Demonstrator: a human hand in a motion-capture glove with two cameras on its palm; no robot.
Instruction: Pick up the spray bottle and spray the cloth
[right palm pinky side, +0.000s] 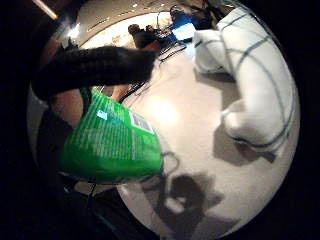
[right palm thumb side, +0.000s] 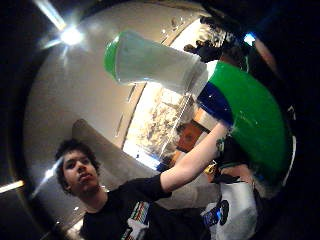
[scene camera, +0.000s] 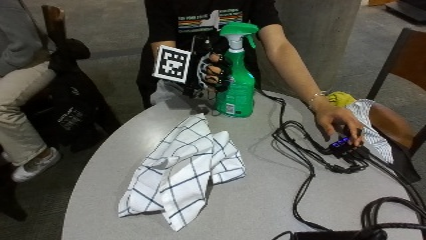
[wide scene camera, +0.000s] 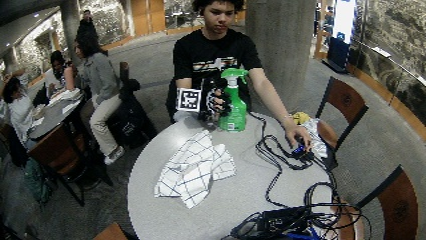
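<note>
The gloved right hand (scene camera: 208, 67) had its fingers (scene camera: 214, 70) curled round the neck of the green spray bottle (scene camera: 235, 75), just under the trigger head, likely so a finger could reach the trigger. The bottle stood upright at the far edge of the desk (scene camera: 266, 175), seemingly not yet lifted. Below and in front of the fingers, well apart, lay the crumpled checked cloth (scene camera: 183, 170), spread as a ready target.

round grey table (scene camera: 279, 200) — black cables (scene camera: 299, 150), wooden chairs (wide scene camera: 343, 102)
</note>
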